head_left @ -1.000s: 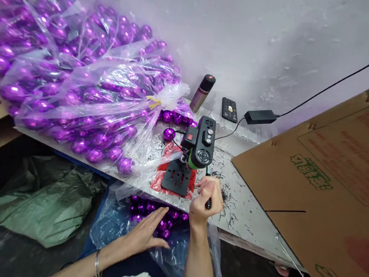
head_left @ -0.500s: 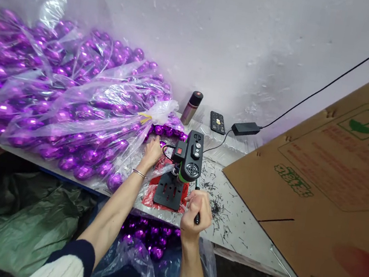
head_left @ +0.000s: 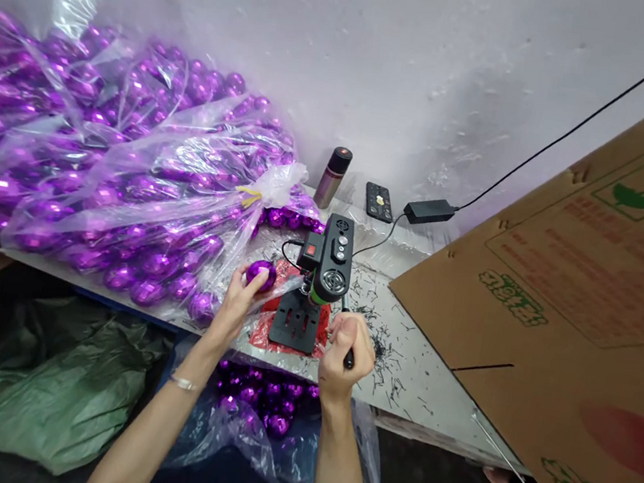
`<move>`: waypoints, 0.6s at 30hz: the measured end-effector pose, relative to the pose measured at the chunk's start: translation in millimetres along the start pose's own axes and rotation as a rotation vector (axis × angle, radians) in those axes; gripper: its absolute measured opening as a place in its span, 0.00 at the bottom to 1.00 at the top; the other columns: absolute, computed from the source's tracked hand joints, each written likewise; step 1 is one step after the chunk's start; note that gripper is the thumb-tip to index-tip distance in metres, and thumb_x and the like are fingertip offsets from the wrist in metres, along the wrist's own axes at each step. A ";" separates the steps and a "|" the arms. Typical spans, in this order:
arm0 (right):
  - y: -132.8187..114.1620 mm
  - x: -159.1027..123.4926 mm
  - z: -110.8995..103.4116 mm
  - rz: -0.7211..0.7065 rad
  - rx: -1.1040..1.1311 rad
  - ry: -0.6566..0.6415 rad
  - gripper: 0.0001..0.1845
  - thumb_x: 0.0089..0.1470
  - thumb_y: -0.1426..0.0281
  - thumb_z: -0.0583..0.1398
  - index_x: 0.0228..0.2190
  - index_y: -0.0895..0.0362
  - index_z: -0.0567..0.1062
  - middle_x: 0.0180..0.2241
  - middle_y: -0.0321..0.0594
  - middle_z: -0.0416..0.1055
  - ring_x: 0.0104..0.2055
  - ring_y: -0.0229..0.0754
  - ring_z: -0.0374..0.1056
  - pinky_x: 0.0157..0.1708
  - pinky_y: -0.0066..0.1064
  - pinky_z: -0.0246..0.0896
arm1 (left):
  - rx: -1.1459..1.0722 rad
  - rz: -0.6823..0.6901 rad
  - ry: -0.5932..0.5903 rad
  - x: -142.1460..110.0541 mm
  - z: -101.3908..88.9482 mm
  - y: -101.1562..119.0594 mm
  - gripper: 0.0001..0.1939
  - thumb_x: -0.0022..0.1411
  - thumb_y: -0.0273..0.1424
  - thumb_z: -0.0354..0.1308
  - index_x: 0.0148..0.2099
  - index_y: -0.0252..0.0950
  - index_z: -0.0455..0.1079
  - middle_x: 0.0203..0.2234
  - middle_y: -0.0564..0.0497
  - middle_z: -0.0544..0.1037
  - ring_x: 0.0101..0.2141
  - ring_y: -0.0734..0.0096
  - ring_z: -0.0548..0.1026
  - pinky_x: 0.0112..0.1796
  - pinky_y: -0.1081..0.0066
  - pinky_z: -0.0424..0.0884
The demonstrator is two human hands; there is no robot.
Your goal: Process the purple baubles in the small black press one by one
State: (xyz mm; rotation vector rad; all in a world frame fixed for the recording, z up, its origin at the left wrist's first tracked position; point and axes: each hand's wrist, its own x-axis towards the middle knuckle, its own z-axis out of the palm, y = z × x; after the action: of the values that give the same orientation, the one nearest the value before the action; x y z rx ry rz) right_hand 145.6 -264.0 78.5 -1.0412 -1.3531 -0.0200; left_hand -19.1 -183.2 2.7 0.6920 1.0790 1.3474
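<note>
Between the fingertips of my left hand is a shiny purple bauble, held left of a small black bench press. My right hand is wrapped round the press's black-gripped lever, on its right side. The press has a slotted black base plate that rests on red plastic. Behind my left hand, more purple baubles lie at the mouth of a big clear bag. Below the table edge, an open clear bag holds several baubles.
A tied clear bag of purple baubles fills the left. Behind the press stand a spray can, a phone and a black power adapter with its cord. A large cardboard box leans in from the right. Small black bits litter the tabletop.
My left hand has drawn back toward me from the baubles behind the press, now with one bauble in its fingers. My right hand stays on the lever.
</note>
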 end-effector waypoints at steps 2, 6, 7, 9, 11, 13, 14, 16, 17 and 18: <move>-1.6 3.0 -0.6 0.029 0.007 -0.006 0.18 0.67 0.77 0.52 0.24 0.54 0.63 0.23 0.32 0.61 0.26 0.34 0.60 0.28 0.30 0.55 | -0.114 -0.148 -0.036 -28.3 -3.7 -6.8 0.25 0.58 0.47 0.70 0.50 0.35 0.74 0.44 0.43 0.83 0.42 0.60 0.83 0.45 0.62 0.80; -1.9 4.3 -1.4 0.042 -0.004 -0.018 0.18 0.67 0.76 0.52 0.24 0.54 0.64 0.23 0.32 0.61 0.26 0.33 0.60 0.28 0.30 0.54 | -0.138 -0.222 -0.027 -49.6 5.4 -27.6 0.26 0.54 0.49 0.72 0.46 0.34 0.77 0.42 0.44 0.84 0.43 0.60 0.82 0.46 0.64 0.78; -1.6 3.7 -1.6 0.031 -0.009 -0.020 0.17 0.67 0.76 0.52 0.24 0.54 0.64 0.23 0.32 0.61 0.27 0.34 0.60 0.28 0.30 0.55 | -0.097 -0.174 -0.014 -48.1 9.0 -33.6 0.27 0.53 0.49 0.72 0.48 0.35 0.77 0.44 0.44 0.84 0.46 0.59 0.82 0.49 0.62 0.77; -1.1 2.2 -1.8 0.006 -0.020 -0.027 0.17 0.67 0.77 0.52 0.25 0.54 0.65 0.24 0.33 0.62 0.27 0.34 0.61 0.28 0.30 0.56 | 0.042 -0.041 0.002 -41.0 15.0 -45.7 0.29 0.55 0.49 0.70 0.53 0.37 0.75 0.49 0.44 0.83 0.51 0.58 0.80 0.56 0.60 0.73; -0.9 0.9 -2.0 -0.012 -0.027 -0.036 0.16 0.66 0.77 0.52 0.25 0.55 0.65 0.24 0.33 0.63 0.27 0.34 0.61 0.28 0.30 0.56 | 0.233 0.086 0.000 -32.7 17.9 -56.4 0.29 0.57 0.48 0.68 0.56 0.38 0.73 0.52 0.44 0.82 0.54 0.57 0.78 0.58 0.58 0.70; -0.9 0.3 -2.5 -0.022 -0.027 -0.040 0.16 0.66 0.78 0.52 0.25 0.55 0.65 0.24 0.33 0.63 0.27 0.34 0.62 0.28 0.30 0.56 | 0.444 0.185 -0.010 -27.1 17.5 -64.7 0.27 0.60 0.45 0.67 0.57 0.39 0.73 0.52 0.44 0.81 0.54 0.55 0.77 0.59 0.55 0.69; -0.9 0.1 -2.7 -0.027 -0.025 -0.040 0.16 0.66 0.78 0.52 0.25 0.55 0.66 0.24 0.33 0.63 0.27 0.34 0.62 0.28 0.30 0.56 | 0.549 0.230 -0.012 -25.9 16.6 -67.7 0.26 0.60 0.44 0.67 0.57 0.39 0.73 0.52 0.43 0.81 0.55 0.53 0.77 0.59 0.53 0.68; -0.6 -0.4 -3.4 -0.027 -0.024 -0.040 0.16 0.66 0.78 0.52 0.26 0.55 0.66 0.24 0.33 0.63 0.28 0.35 0.62 0.28 0.30 0.56 | 0.736 0.314 -0.017 -26.3 14.8 -71.3 0.26 0.60 0.42 0.68 0.58 0.40 0.74 0.53 0.42 0.80 0.56 0.50 0.76 0.60 0.49 0.66; -0.3 -0.7 -3.7 -0.025 -0.025 -0.042 0.16 0.66 0.78 0.52 0.26 0.55 0.66 0.24 0.34 0.64 0.28 0.35 0.62 0.28 0.30 0.56 | 0.810 0.347 -0.023 -27.5 14.4 -71.8 0.26 0.60 0.41 0.69 0.58 0.41 0.74 0.53 0.42 0.80 0.57 0.49 0.75 0.60 0.48 0.65; -0.1 -1.0 -4.0 -0.023 -0.024 -0.044 0.16 0.66 0.78 0.52 0.26 0.55 0.66 0.24 0.34 0.64 0.28 0.35 0.63 0.28 0.30 0.56 | 0.870 0.373 -0.036 -28.9 14.5 -71.8 0.26 0.60 0.41 0.69 0.59 0.42 0.73 0.53 0.41 0.80 0.57 0.48 0.75 0.60 0.47 0.65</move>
State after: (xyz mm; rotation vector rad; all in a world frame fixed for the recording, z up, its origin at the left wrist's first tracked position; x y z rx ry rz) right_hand 148.3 -267.1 78.3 -1.0520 -1.4075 -0.0308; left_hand 27.0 -219.2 -49.9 1.6094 1.5657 1.1201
